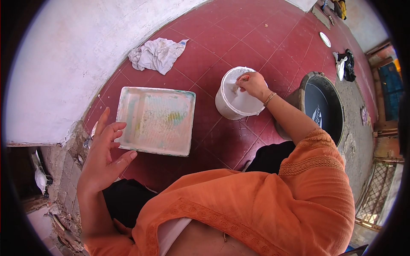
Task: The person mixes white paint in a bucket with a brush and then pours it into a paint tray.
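My right hand [252, 84] is closed in a pinch over the mouth of a white bucket [227, 106]. White, paint-like stuff shows inside the bucket. Something small and pale pokes down from the fingers into it, but its kind is hard to make out. Raised on the other side, my left hand [104, 151] has its fingers spread and holds nothing. Just right of that hand lies a rectangular paint tray [188, 123], its ridged bottom smeared with pale paint and touches of green and yellow.
A crumpled white cloth [159, 55] lies on the red tiled floor [209, 47] beside the white wall [64, 64]. At the right stands a big dark tub [339, 115] of dark liquid. Farther off are a white lid [325, 39] and a black bag [349, 66].
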